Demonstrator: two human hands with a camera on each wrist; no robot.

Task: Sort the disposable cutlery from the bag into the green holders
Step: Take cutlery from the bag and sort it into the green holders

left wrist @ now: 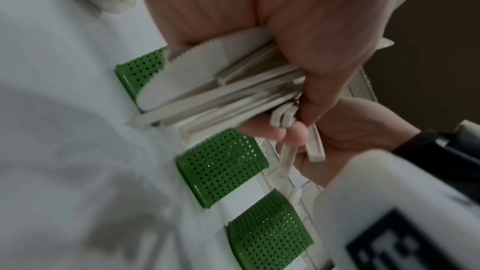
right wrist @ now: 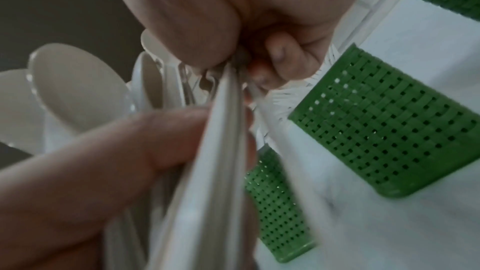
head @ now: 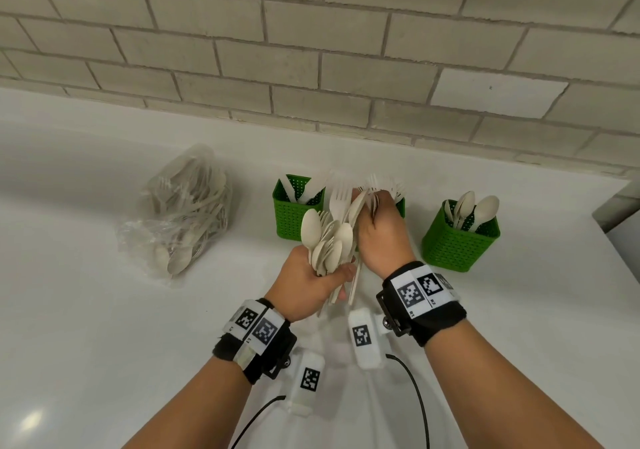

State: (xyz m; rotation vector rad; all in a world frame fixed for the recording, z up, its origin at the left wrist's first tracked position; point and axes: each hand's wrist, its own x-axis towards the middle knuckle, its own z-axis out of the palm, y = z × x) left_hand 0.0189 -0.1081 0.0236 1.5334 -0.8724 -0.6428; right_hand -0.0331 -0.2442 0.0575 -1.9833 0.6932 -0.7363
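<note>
Left hand (head: 308,282) grips mixed cutlery (head: 327,240); right hand (head: 379,237) pinches forks (head: 375,185). Recommend lifting forks straight clear toward 12 o'clock holder (head: 401,206).

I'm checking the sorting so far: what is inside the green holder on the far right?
The right holder has several spoons standing bowl-up. Their handles and the bottom are hidden by its woven wall.
</note>
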